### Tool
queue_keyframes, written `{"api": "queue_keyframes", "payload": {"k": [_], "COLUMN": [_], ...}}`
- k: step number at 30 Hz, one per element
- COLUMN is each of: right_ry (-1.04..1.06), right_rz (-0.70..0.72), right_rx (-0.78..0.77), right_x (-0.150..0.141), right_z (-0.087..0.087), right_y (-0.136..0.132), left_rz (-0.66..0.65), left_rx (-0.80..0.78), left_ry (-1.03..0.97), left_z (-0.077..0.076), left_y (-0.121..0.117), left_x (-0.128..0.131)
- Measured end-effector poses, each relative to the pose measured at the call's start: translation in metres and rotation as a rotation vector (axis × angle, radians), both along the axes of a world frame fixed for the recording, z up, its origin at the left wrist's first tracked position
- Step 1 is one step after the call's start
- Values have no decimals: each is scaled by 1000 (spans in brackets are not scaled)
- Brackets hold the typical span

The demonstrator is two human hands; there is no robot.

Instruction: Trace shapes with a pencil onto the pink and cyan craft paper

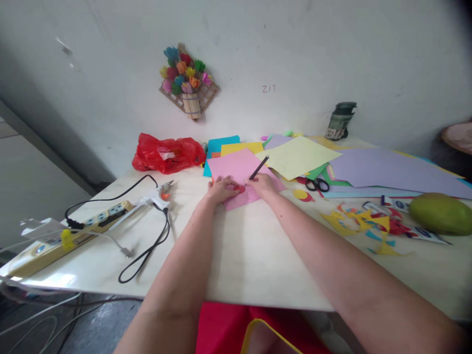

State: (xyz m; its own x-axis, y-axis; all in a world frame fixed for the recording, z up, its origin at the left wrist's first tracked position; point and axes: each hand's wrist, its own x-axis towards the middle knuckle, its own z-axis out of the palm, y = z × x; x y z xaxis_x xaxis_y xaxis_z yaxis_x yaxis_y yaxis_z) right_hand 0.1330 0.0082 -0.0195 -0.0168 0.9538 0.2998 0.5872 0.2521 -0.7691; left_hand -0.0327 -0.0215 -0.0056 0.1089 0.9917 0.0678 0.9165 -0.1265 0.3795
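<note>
While the left hand (223,190) lies flattened on a thin, four-sided sheet of pink paper (236,164) in the head view, the right hand (262,184) is closed around a slim black pencil (259,167) slanting down toward that sheet; whether the tip touches it is too small to tell. The hands are near each other but apart. On the near part of the pink sheet, the left fingers press a small round piece of red paper (241,189), and faint drawn round outlines (241,198) show nearer the sheet's edge.

The pink sheet should be light and flexible, apt to slide or crease, so flat finger pressure suits it better than a pinch. The red piece looks lighter yet and easily nudged; pressing its middle would leave the rim free. The pencil is probably rigid and light, best held low on its shaft.

Left of the pink sheet lie a crumpled red plastic bag (169,155) and, nearer, a white glue gun (159,197); right of it are black-handled scissors (317,185) and, farther along, curling yellow paper scraps (365,219).
</note>
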Motion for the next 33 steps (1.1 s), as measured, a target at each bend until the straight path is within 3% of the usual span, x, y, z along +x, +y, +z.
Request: {"api": "queue_keyframes", "payload": {"k": [11,33], "right_ry": [-51,-89], "right_rz": [20,8], "right_rx": [-8,0], "right_x": [-2,-3], "right_z": [-2,3], "right_y": [2,-2], "left_rz": [28,16], "left_rx": [8,-12], "left_ry": [31,0], "left_z": [-5,1], "left_y": [6,0], "left_x": [1,1]}}
